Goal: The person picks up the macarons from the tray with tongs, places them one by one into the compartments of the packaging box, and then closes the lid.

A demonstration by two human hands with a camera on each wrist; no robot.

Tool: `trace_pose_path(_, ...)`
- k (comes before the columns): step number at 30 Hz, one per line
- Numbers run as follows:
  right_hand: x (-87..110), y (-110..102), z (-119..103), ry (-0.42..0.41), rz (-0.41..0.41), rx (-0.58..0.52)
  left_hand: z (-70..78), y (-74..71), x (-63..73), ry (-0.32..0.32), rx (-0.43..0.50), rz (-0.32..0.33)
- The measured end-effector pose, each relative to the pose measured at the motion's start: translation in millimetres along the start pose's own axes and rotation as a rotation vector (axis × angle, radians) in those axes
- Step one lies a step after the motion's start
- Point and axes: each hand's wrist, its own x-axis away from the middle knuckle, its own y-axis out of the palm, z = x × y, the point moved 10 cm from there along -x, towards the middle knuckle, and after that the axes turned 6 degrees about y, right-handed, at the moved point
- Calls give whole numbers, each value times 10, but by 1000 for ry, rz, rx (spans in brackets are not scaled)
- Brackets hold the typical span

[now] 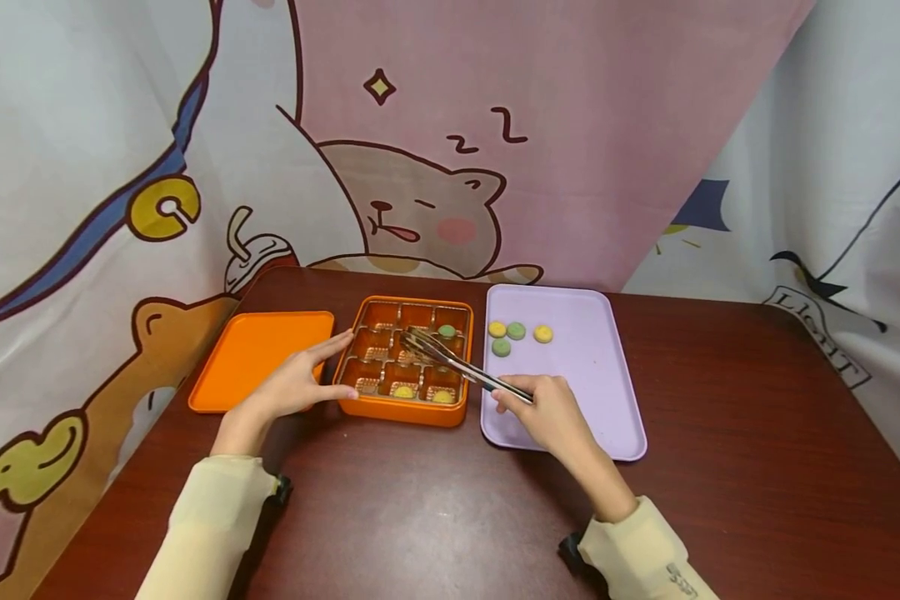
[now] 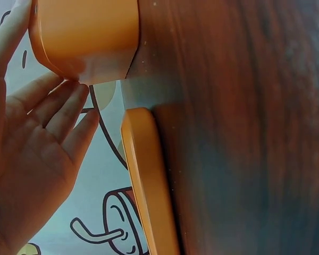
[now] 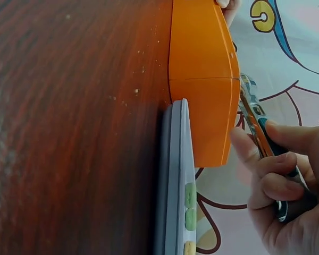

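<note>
An orange box [image 1: 405, 410] with a clear divided insert stands on the table. A green round piece [image 1: 446, 332] lies in its far right compartment; yellow round pieces [image 1: 404, 392] lie in the near middle and near right ones. My left hand [image 1: 294, 382] touches the box's left side, thumb and fingers spread and nearly straight. My right hand [image 1: 543, 408] grips metal tongs [image 1: 457, 363] by their dark handle, above the box's right rim. The tongs' tips reach over the box's middle; whether anything is between them I cannot tell.
An orange lid [image 1: 258, 354] lies left of the box. On the right is a lilac tray [image 1: 577, 400] bearing several green and yellow round pieces [image 1: 516, 331] near its far left corner. Behind the brown table [image 1: 420, 517] hangs a printed cartoon curtain [image 1: 585, 125].
</note>
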Motion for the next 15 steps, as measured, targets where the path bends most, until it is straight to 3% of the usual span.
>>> trace_pose_path(6, -6, 43, 42, 54, -56, 4, 11, -10, -12, -1, -7, -7)
trace_pose_path(15, 47, 33, 49, 56, -51, -18, 19, 4, 2, -11, -4, -10)
